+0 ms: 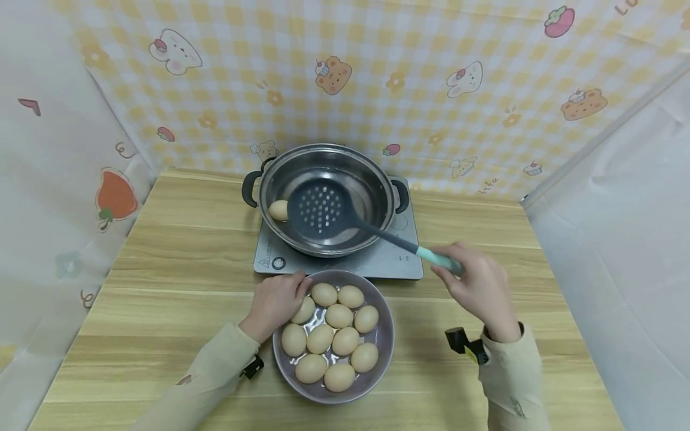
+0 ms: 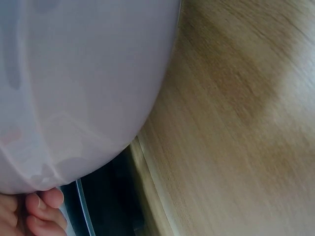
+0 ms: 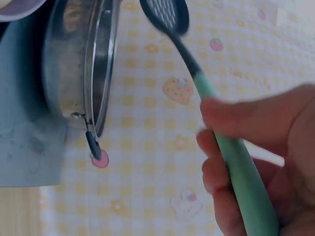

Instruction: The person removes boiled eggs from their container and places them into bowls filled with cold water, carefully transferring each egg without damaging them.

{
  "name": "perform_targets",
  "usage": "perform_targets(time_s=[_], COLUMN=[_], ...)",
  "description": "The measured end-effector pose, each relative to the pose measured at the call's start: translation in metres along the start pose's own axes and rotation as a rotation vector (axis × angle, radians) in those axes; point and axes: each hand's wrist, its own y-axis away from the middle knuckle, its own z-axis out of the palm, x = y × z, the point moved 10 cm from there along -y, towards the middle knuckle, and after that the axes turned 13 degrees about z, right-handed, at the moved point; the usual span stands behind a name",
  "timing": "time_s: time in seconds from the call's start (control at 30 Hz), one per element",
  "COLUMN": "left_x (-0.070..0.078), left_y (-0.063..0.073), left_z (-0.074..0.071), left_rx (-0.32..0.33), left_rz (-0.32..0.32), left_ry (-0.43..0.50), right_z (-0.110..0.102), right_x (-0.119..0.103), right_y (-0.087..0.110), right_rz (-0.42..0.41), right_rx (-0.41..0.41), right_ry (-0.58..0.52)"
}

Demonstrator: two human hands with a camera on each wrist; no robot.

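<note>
A dark skimmer [image 1: 318, 209] with a mint-green handle [image 3: 241, 172] is in my right hand [image 1: 480, 284], thumb along one side and fingers curled round the other. Its perforated head hangs above the steel pot [image 1: 323, 160], carrying nothing, as the right wrist view confirms it is raised over the rim. One egg [image 1: 278, 210] lies at the pot's left side, partly beside the skimmer head. My left hand [image 1: 276, 302] grips the upper-left rim of the mauve bowl [image 1: 387, 335], its fingertips [image 2: 47, 216] against the outside. Several eggs [image 1: 339, 316] lie in the bowl.
The pot stands on a flat induction cooker [image 1: 396, 266], with black side handles [image 1: 250, 189] sticking out left and right. A yellow checked cloth [image 1: 377, 78] hangs close behind. Wooden tabletop [image 1: 178, 251] extends on both sides of the cooker and bowl.
</note>
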Motion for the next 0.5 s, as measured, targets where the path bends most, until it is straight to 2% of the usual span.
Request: perform_targets(time_s=[0.13,0.23,0.4,0.5], left_x=[-0.001,-0.002,-0.003,-0.003], left_y=[0.000,0.000,0.001,0.002], left_z=[0.003,0.003,0.003,0.003], left_rx=[-0.019,-0.018,-0.019,-0.016], left_rz=[-0.006,-0.007,-0.010,-0.009], left_ry=[-0.006,-0.003,-0.002,-0.002], right_z=[0.006,0.015,0.034,0.043], right_x=[-0.007,-0.014,-0.025,-0.030], right_y=[-0.016,-0.026,-0.040,-0.045], right_rz=[0.013,0.015,0.008,0.014], right_rx=[0.119,0.174,0.199,0.187], right_ry=[0.067,0.111,0.169,0.177])
